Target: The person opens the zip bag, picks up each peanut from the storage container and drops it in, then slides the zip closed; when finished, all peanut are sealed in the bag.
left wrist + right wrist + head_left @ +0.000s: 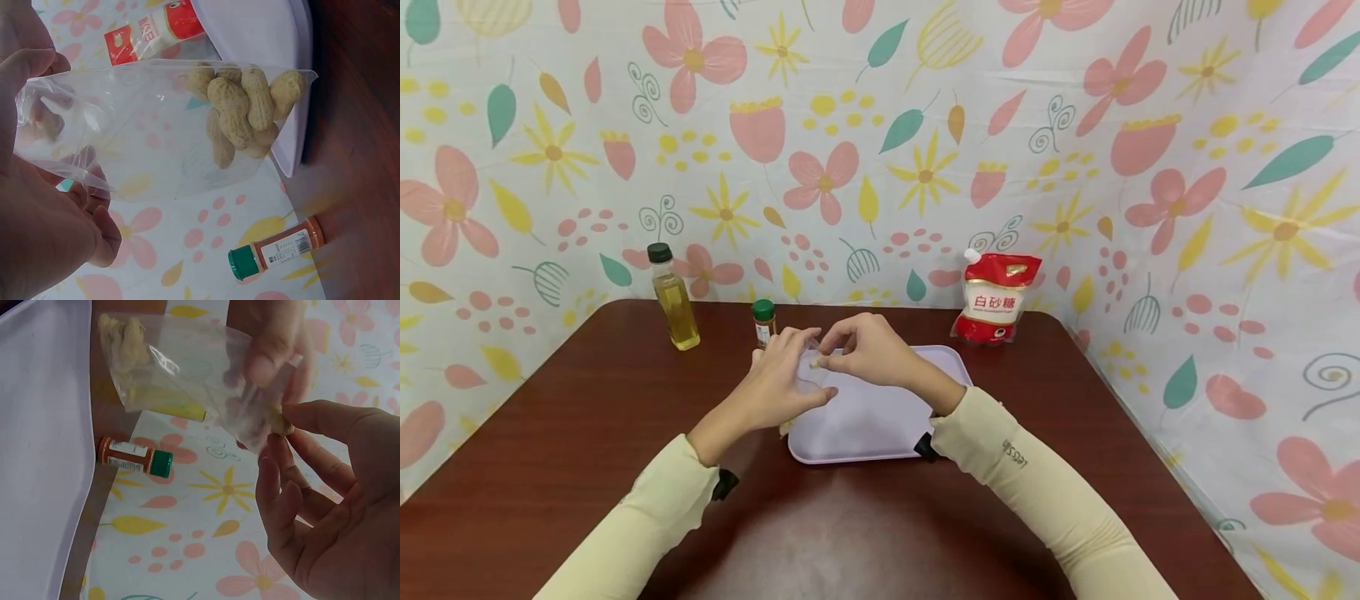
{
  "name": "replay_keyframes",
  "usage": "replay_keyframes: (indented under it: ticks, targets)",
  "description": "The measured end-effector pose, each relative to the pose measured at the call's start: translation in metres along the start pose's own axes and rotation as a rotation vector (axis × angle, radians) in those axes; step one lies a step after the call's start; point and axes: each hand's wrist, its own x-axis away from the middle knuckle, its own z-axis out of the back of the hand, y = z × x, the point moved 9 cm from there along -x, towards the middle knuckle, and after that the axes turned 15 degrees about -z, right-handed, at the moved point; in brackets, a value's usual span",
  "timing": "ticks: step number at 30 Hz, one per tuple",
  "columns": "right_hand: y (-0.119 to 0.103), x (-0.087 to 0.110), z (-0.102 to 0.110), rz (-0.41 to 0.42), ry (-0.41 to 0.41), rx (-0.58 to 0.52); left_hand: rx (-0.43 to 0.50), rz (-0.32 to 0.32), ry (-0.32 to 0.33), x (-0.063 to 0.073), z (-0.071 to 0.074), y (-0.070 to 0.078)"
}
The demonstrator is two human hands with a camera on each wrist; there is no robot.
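Observation:
A clear plastic bag (150, 131) hangs from my left hand (772, 390), whose fingers grip it near its mouth. Several unshelled peanuts (234, 109) lie bunched at the bag's far end. My right hand (876, 354) is at the mouth, pinching one peanut (281, 422) between thumb and fingertips. In the right wrist view that peanut overlaps the bag's edge. Both hands are above the left part of a pale lilac tray (880, 437).
Behind the hands stands a small spice jar (763, 312) with a green cap. An oil bottle (676, 304) is at the back left, and a red and white sugar pouch (996, 300) at the back right. A flowered cloth (865, 167) hangs behind the brown table (587, 400).

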Motion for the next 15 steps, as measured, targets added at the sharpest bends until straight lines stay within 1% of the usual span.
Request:
replay_keyframes:
  ticks: [3, 6, 7, 9, 12, 15]
  targets:
    - [-0.002, 0.004, 0.002, 0.006, 0.017, 0.004, 0.039, -0.008, 0.020, -0.003, 0.000, 0.002]
    - [-0.005, 0.011, 0.006, 0.034, 0.041, -0.003, 0.063, 0.001, 0.039, -0.004, 0.001, 0.005]
    - [-0.007, 0.013, 0.006, 0.048, 0.038, -0.004, 0.068, 0.007, 0.047, -0.005, 0.001, 0.005]
    - [-0.009, 0.017, 0.006, 0.068, 0.008, -0.002, 0.075, 0.018, 0.062, -0.006, 0.002, 0.007]
    - [-0.012, 0.019, 0.004, 0.080, -0.067, 0.020, 0.097, 0.029, 0.090, -0.008, 0.004, 0.009]
    - [-0.014, 0.020, 0.002, 0.087, -0.148, 0.055, 0.118, 0.020, 0.116, -0.010, 0.004, 0.011]
